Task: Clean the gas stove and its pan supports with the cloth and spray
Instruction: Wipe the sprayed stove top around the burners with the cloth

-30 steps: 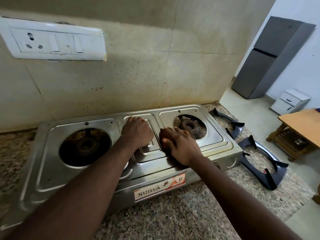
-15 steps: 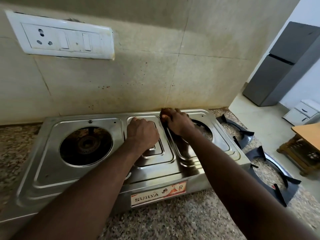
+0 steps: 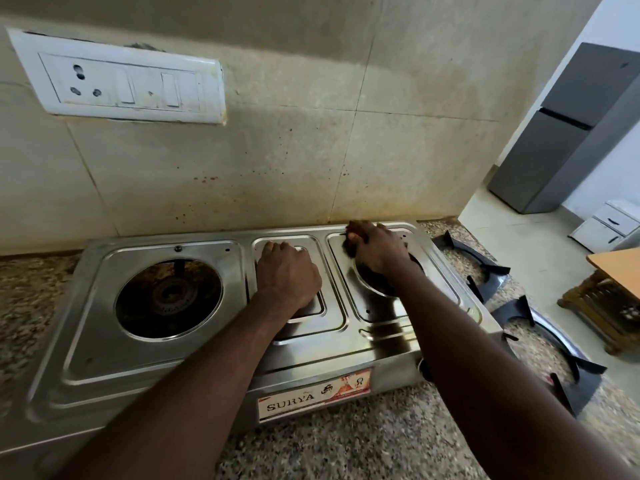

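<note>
- The steel stove point(image 3: 86, 341) stands on a speckled counter point(image 3: 346, 452), with its back against the tiled wall point(image 3: 381, 150).
- The left hand point(image 3: 287, 275) rests on the raised middle plate of the stove. Its fingers are curled under, and I see nothing inside them.
- The right hand point(image 3: 379, 251) is at the far left corner of the right burner section. Its fingers are closed around a dark reddish cloth point(image 3: 351, 244) and press it on the steel.
- Only a small part of the cloth shows, at the fingertips. The rest is under the hand.
- The left burner point(image 3: 169, 292) is uncovered. The right one is mostly hidden by the right hand and arm.
- Two black pan supports point(image 3: 493, 271) lie flat on the counter, just to the right of the stove, one behind the other. The nearer one point(image 3: 585, 384) is close to the counter edge.
- A label point(image 3: 315, 393) on the front of the stove reads "SURYA".
- A white switchboard point(image 3: 121, 81) is on the wall, above the left burner.
- A grey fridge point(image 3: 568, 133) stands on the floor far to the right.
</note>
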